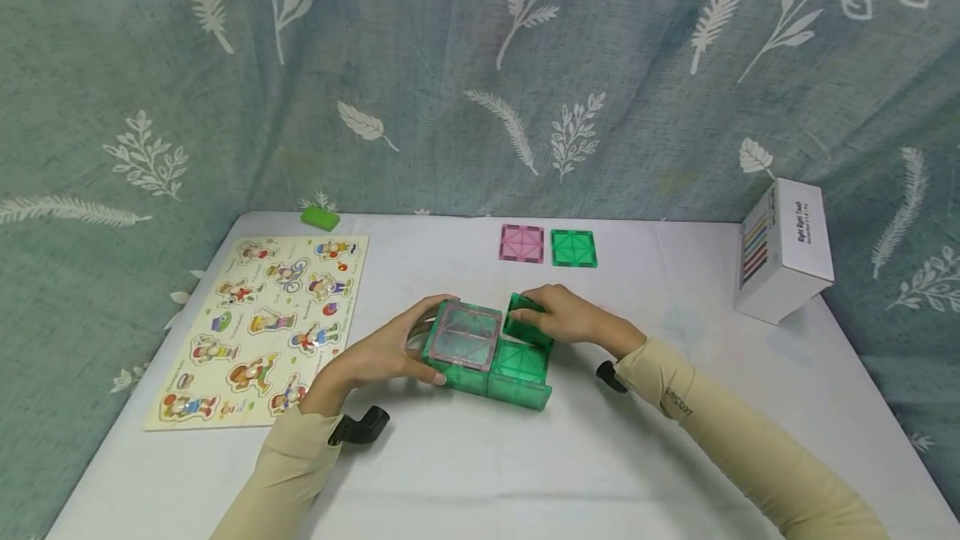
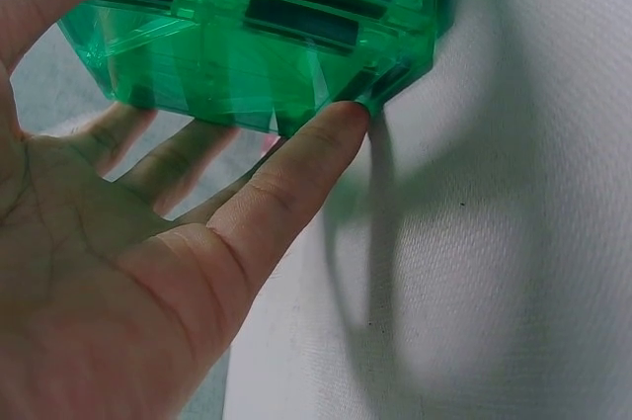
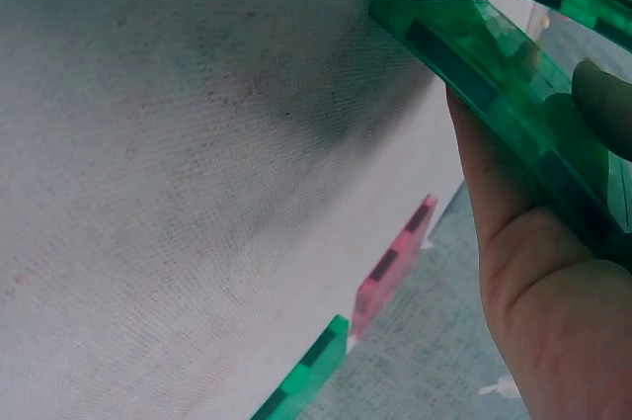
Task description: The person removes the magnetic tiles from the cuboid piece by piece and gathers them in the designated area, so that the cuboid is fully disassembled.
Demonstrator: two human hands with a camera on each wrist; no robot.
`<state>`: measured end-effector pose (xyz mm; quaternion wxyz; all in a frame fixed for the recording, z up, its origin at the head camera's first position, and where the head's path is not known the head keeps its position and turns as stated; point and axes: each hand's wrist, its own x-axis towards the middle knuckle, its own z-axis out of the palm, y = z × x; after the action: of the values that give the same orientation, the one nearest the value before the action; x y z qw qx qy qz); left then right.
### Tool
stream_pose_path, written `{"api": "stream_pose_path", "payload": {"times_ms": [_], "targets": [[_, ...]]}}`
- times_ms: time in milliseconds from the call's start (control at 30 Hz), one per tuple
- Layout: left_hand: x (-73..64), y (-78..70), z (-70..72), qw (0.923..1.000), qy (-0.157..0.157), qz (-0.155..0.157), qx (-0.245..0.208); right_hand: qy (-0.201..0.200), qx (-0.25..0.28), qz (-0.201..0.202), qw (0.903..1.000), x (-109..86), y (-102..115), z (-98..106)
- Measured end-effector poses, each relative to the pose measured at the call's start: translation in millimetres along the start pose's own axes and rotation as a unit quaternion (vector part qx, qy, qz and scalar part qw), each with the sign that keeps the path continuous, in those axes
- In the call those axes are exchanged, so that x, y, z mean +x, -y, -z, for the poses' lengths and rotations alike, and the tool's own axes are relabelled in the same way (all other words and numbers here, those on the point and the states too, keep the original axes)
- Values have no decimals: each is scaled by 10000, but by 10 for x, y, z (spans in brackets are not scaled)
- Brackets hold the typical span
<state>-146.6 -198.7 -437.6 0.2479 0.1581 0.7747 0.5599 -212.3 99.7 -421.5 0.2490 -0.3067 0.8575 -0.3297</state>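
Near the middle of the table stands a box of translucent green magnetic tiles [image 1: 465, 379], covered by a pink tile [image 1: 467, 333]. My left hand [image 1: 386, 350] grips its left side, thumb at the front corner and the other fingers behind; the left wrist view shows the thumb [image 2: 296, 178] against the green edge. Joined to the box's right is an open section with a flat green tile [image 1: 521, 362] and a low front wall [image 1: 519, 391]. At its back edge my right hand [image 1: 570, 315] pinches a tilted green magnetic tile [image 3: 504, 114]. The right fingertips are partly hidden behind it.
Behind the box lie a loose pink tile [image 1: 522, 243] and a loose green tile [image 1: 573, 248]. A picture puzzle board [image 1: 258, 332] lies at the left, with a small green block [image 1: 320, 217] behind it. A white carton [image 1: 783, 248] stands at the back right.
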Motion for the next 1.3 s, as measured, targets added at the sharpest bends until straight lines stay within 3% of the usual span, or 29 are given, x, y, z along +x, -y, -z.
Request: {"api": "stream_pose_path", "payload": {"times_ms": [467,833,1300], "targets": [[-11,-4,-4,10000,-59,-1,46,-326,-77,-35,9994,-63,-93,16],[-2,-1,5,10000,-15,-71,54,-687,45,-463,9965,-146,-205,105],[-7,18,2,10000,-2,-40,2,-618,664,-1175,9889,-232,-338,203]]}}
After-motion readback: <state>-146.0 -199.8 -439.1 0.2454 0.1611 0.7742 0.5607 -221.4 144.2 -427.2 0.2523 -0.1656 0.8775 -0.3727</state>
